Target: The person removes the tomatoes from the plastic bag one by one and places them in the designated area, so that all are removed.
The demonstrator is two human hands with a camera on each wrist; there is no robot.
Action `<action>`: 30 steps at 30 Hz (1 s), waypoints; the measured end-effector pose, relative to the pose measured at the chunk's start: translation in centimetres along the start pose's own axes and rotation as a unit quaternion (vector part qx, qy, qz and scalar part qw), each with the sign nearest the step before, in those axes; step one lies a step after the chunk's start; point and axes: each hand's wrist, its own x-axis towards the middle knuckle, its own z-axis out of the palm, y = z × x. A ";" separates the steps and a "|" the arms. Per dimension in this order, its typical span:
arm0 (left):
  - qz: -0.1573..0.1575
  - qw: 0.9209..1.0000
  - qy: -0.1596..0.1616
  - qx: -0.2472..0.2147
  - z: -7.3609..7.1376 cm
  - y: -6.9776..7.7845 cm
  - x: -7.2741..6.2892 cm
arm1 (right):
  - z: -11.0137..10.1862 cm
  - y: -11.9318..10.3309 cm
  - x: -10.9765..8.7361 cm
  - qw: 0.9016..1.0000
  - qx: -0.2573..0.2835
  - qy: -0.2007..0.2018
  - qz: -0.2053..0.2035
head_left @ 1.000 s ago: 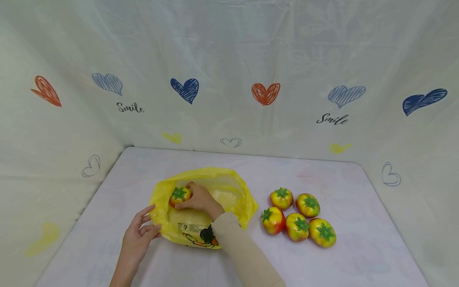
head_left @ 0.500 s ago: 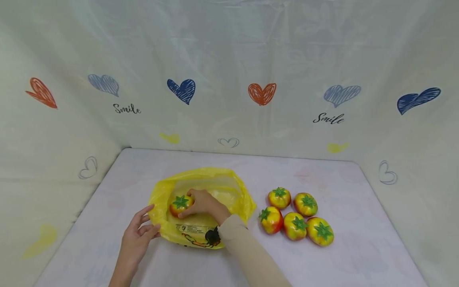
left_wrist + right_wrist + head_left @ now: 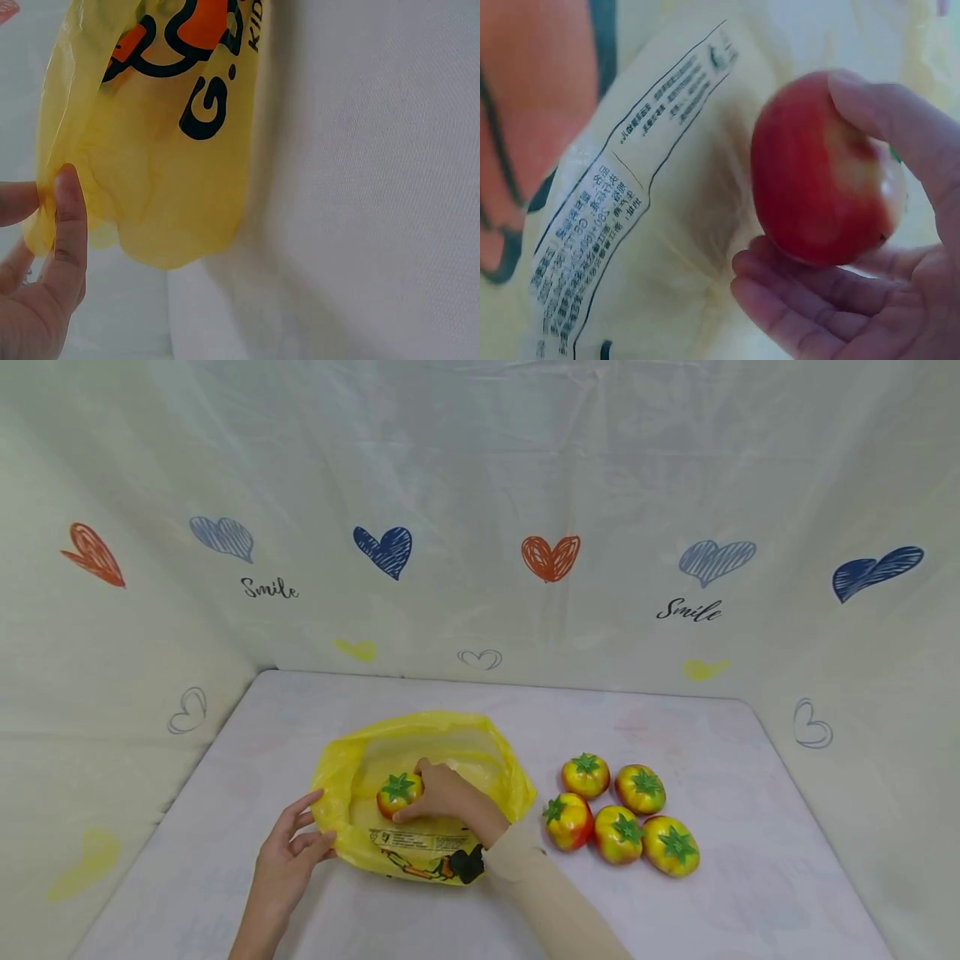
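Note:
A yellow plastic bag (image 3: 431, 723) lies on the table with its mouth spread wide and dark print on its near side. My left hand (image 3: 288, 847) pinches the bag's left edge between thumb and fingers, as the left wrist view also shows on the bag (image 3: 180, 187). Inside the mouth, my right hand (image 3: 446, 793) grips a red and yellow tomato (image 3: 399, 795) with a green leafy top. Up close in the right wrist view, the tomato (image 3: 817, 172) sits between thumb and fingers, its red underside showing, beside the bag's printed panel.
Several more red and yellow tomatoes (image 3: 618, 833) stand in a cluster on the white table (image 3: 750, 793), right of the bag. Behind the table hangs a pale sheet (image 3: 465, 468) printed with hearts, which also rises along both sides.
My right hand has moved right and slightly nearer inside the bag with the tomato in its grip. The left hand stays at the bag's edge.

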 end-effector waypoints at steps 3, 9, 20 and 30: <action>-0.012 1.000 -0.013 0.002 -0.1 2.9 -1.5 | -0.4 0.2 -0.9 0.999 0.031 0.015 -0.010; -0.025 0.999 -0.023 0.008 -0.2 4.5 -2.2 | -1.5 0.0 -2.8 0.996 0.060 0.046 -0.045; -0.019 0.999 -0.026 0.001 -0.2 4.7 -2.4 | -2.0 -0.5 -6.8 0.989 0.103 0.087 -0.056; 0.029 0.999 -0.002 -0.012 -0.2 -1.0 0.5 | -2.0 0.3 -9.7 0.974 0.171 0.132 -0.062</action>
